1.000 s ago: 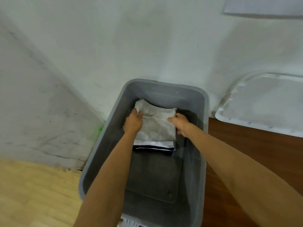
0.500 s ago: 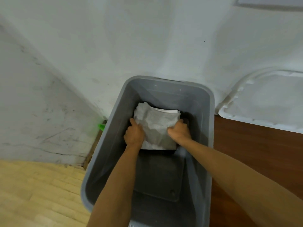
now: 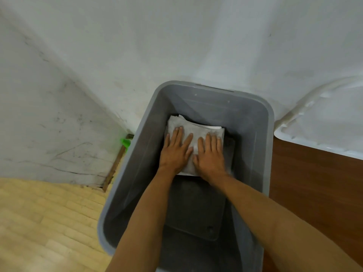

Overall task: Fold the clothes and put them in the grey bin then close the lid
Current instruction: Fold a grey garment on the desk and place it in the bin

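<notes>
Head view: both hands lay flat inside the grey bin [image 3: 271,122], side by side, fingers straight and spread. The left hand [image 3: 174,153] and the right hand [image 3: 211,157] pressed down on the folded clothes [image 3: 197,132], a pale grey stack at the far end of the bin's bottom; neither hand gripped anything. To the right, the white lid [image 3: 324,124] lay on the brown bench [image 3: 314,185], off the bin. Wooden floor [image 3: 39,222] showed at the left.

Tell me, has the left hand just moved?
Yes. The left hand let go of the edge of the folded cloth and now lies flat on top, further from the left wall of the bin.
</notes>
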### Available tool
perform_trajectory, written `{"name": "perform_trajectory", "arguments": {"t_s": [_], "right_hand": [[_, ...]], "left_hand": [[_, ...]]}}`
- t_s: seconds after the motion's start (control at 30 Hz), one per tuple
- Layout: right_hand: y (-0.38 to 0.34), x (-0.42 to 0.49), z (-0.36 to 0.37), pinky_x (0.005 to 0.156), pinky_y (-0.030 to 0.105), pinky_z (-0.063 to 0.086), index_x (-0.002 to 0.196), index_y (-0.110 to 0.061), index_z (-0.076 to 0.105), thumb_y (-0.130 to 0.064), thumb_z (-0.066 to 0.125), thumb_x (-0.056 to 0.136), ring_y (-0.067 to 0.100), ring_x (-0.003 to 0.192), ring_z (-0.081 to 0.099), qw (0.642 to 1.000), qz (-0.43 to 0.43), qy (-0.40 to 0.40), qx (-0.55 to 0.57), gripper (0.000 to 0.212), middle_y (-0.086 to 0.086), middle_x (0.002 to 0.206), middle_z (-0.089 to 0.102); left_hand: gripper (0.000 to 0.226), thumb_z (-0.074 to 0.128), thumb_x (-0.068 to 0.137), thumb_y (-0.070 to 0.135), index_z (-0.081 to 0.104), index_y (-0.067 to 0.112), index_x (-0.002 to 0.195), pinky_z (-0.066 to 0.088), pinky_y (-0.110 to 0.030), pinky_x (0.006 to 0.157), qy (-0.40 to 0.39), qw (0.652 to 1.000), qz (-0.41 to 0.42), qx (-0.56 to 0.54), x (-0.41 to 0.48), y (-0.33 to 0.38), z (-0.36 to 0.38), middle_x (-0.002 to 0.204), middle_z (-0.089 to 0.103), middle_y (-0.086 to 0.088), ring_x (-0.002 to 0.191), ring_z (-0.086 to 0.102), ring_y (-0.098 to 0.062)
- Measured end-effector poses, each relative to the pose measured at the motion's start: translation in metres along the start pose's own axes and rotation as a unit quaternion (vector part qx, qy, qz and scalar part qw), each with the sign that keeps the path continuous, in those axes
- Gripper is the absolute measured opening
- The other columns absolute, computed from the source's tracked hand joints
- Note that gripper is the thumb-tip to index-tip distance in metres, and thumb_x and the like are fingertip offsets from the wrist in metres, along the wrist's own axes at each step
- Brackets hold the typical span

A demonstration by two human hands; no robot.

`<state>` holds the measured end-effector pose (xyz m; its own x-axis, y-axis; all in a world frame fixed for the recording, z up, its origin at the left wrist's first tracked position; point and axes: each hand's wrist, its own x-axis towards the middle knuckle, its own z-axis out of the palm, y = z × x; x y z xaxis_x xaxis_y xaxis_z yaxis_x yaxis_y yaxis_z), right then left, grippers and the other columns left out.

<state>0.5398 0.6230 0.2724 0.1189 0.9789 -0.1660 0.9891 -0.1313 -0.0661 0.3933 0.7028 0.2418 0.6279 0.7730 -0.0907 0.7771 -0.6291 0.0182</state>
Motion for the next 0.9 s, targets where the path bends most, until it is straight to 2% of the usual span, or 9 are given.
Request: {"name": "perform_trajectory", "arguments": {"t_s": [0.1,0.23,0.33,0.53,0.77,0.9], "right_hand": [[0.016,0.009,0.015,0.123,0.066,0.007,0.156,0.002,0.034,-0.048,0.033,0.098,0.051,0.152,0.015,1.0,0.003,0.021,0.008,0.076,0.033,0.162,0.023],[0.022,0.022,0.025,0.12,0.069,0.013,0.153,0.002,0.041,-0.047,0.041,0.097,0.058,0.147,0.021,0.998,0.035,0.053,0.009,0.074,0.037,0.157,0.029],[0.018,0.031,0.031,0.115,0.071,0.023,0.146,0.006,0.049,-0.045,0.044,0.098,0.061,0.142,0.031,0.998,0.036,0.049,0.01,0.07,0.04,0.15,0.039],[0.015,0.041,0.04,0.114,0.071,0.025,0.143,0.006,0.052,-0.045,0.045,0.097,0.061,0.139,0.035,0.997,0.043,0.062,0.004,0.069,0.04,0.148,0.042],[0.016,0.041,0.048,0.117,0.069,0.02,0.148,0.004,0.047,-0.048,0.042,0.098,0.06,0.142,0.03,0.996,0.034,0.083,-0.01,0.072,0.038,0.151,0.04],[0.015,0.041,0.046,0.118,0.069,0.019,0.148,0.004,0.047,-0.048,0.038,0.097,0.061,0.14,0.032,0.997,0.03,0.069,-0.001,0.073,0.039,0.15,0.04]], "left_hand": [[0.064,0.012,0.106,0.056,0.001,0.031,0.165,-0.001,-0.05,0.128,0.017,0.999,-0.007,-0.041,0.01,0.0,0.008,0.171,-0.011,-0.012,0.158,-0.013,-0.027],[0.063,0.027,0.108,0.052,0.005,0.033,0.165,-0.004,-0.049,0.127,0.034,0.995,0.005,-0.097,0.03,-0.004,0.016,0.172,-0.011,-0.009,0.158,-0.015,-0.024],[0.062,0.03,0.108,0.05,0.016,0.03,0.164,-0.01,-0.041,0.126,0.062,0.994,0.009,-0.093,0.035,-0.011,0.024,0.172,-0.003,-0.011,0.159,-0.009,-0.025],[0.06,0.033,0.107,0.047,0.026,0.027,0.163,0.01,-0.053,0.127,0.087,0.989,0.02,-0.12,0.039,-0.018,0.037,0.172,0.005,-0.014,0.159,-0.002,-0.028],[0.061,0.033,0.106,0.049,0.025,0.028,0.163,0.003,-0.048,0.128,0.093,0.991,0.019,-0.098,0.04,-0.018,0.039,0.172,0.004,-0.013,0.159,-0.004,-0.026],[0.061,0.03,0.107,0.05,0.024,0.028,0.163,-0.001,-0.047,0.128,0.091,0.991,0.02,-0.099,0.04,-0.019,0.039,0.172,0.002,-0.013,0.159,-0.005,-0.026]]}}
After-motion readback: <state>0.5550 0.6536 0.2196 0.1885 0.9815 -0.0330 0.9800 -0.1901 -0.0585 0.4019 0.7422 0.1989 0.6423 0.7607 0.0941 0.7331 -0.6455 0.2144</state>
